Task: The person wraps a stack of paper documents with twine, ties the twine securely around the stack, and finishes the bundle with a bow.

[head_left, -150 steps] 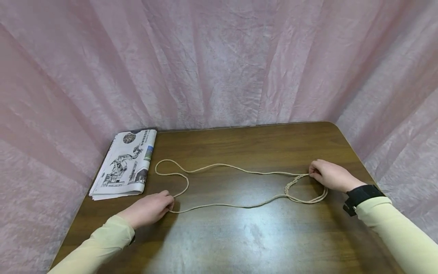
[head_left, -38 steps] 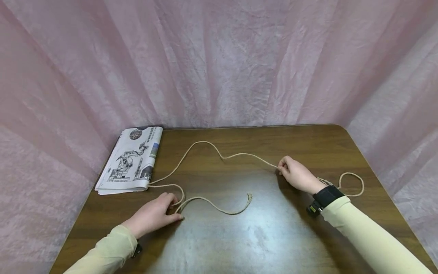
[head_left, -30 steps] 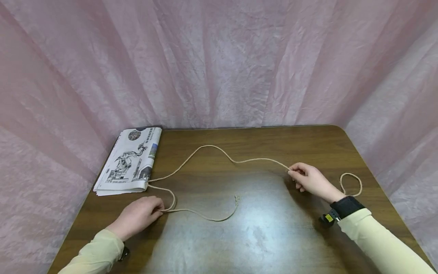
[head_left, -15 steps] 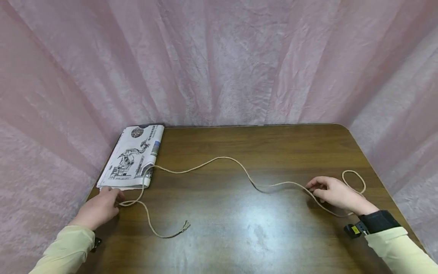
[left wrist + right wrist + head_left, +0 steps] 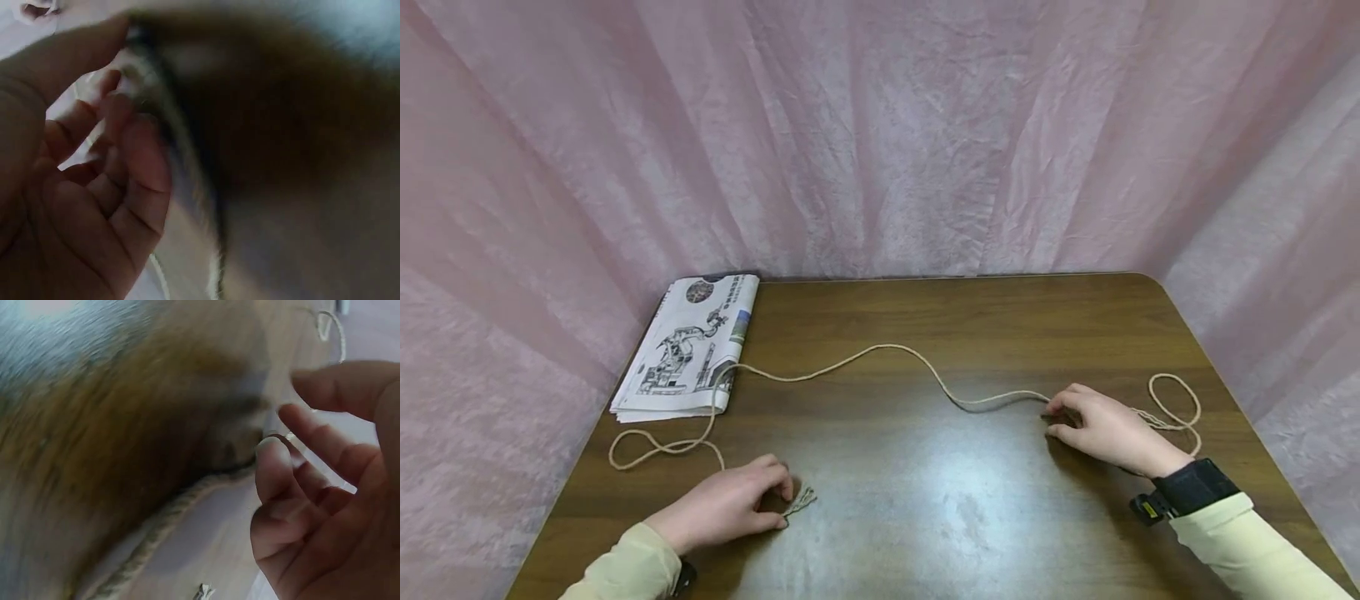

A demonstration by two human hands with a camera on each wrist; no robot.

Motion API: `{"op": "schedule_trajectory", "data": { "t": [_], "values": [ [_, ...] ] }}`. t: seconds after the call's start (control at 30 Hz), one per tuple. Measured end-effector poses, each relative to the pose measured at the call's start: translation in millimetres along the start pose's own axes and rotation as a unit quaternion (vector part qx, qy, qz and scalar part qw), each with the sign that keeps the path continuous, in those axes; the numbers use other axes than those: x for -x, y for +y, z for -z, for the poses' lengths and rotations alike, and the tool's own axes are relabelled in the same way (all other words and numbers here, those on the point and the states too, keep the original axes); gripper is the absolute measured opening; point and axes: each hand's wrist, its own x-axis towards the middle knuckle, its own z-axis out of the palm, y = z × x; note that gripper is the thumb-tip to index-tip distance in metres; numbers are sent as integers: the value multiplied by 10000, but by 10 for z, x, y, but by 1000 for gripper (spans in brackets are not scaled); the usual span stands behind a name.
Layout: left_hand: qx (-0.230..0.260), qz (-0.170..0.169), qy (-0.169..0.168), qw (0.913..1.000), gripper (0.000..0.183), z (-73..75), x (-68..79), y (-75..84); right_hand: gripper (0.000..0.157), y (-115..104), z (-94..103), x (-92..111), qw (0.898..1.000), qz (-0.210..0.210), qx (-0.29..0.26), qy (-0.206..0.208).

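A thin beige rope point(image 5: 891, 345) winds across the table from left to right. My left hand point(image 5: 730, 504) is low over its frayed end point(image 5: 803, 500), thumb and forefinger parted on either side of it. Blurred rope passes beside the fingers in the left wrist view. My right hand point(image 5: 1108, 429) hovers at the rope's right stretch with thumb and fingers apart. In the right wrist view the rope point(image 5: 156, 531) runs up to just beside the fingertips point(image 5: 270, 450). Part of the rope is hidden under each hand.
A folded newspaper point(image 5: 681, 354) lies at the back left of the wooden table point(image 5: 925, 517), with the rope crossing its front right corner. Rope loops lie at the far left and far right. A pink curtain point(image 5: 880, 150) hangs behind the table.
My left hand has left the rope's left loop and come right and nearer, to the frayed end. My right hand has shifted slightly left. Earlier, the rope was drawn out across the table.
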Motion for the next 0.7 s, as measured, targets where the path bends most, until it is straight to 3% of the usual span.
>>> {"op": "schedule_trajectory", "data": {
  "t": [0.1,0.2,0.3,0.43,0.57,0.7],
  "values": [
    [-152,25,139,9998,21,2,48,-12,13,12,-27,4,9994,247,243,-34],
    [197,681,136,9974,14,179,123,-82,17,21,-32,29,9985,409,352,-22],
    [622,1659,305,9837,8,461,223,-243,18,27,-36,47,9985,439,332,60],
    [648,2674,765,9584,7,780,434,-575,16,38,-40,62,9995,291,102,99],
    [389,3294,802,9400,9,909,688,-909,14,44,-51,60,9995,264,108,148],
    [-128,3561,566,9326,9,930,877,-1107,15,47,-62,44,9992,323,117,198]
  ]
}}
